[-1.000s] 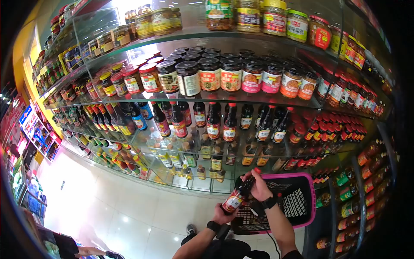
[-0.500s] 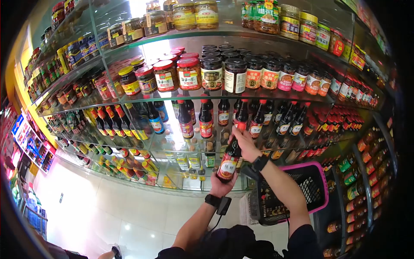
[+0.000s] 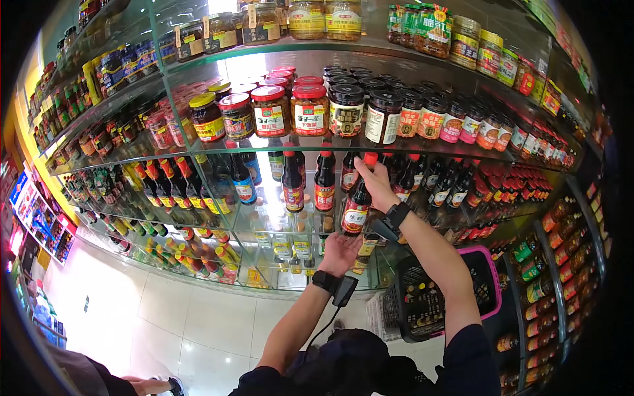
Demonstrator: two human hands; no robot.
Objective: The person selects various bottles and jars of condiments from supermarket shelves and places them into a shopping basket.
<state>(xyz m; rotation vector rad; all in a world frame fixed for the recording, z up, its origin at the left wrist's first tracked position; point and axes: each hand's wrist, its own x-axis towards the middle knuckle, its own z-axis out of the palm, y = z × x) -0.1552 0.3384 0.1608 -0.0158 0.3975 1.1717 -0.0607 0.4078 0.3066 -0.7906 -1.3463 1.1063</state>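
Head view: see the dark bottle [image 3: 356, 212] in front of the bottle row, slightly tilted, red cap uppermost, pinched near the neck by the right hand [image 3: 376, 187]. Find the left hand [image 3: 341, 253] palm up just below the base, fingers spread, contact impossible to tell. Grip the neck firmly, move slowly, and hold the left palm under the base against a slip. Mind the jar shelf [image 3: 214, 150] above the cap and the red-labelled bottle [image 3: 324, 188] beside; avoid knocking either.

Glossy dark glass bottle [image 3: 356, 210]
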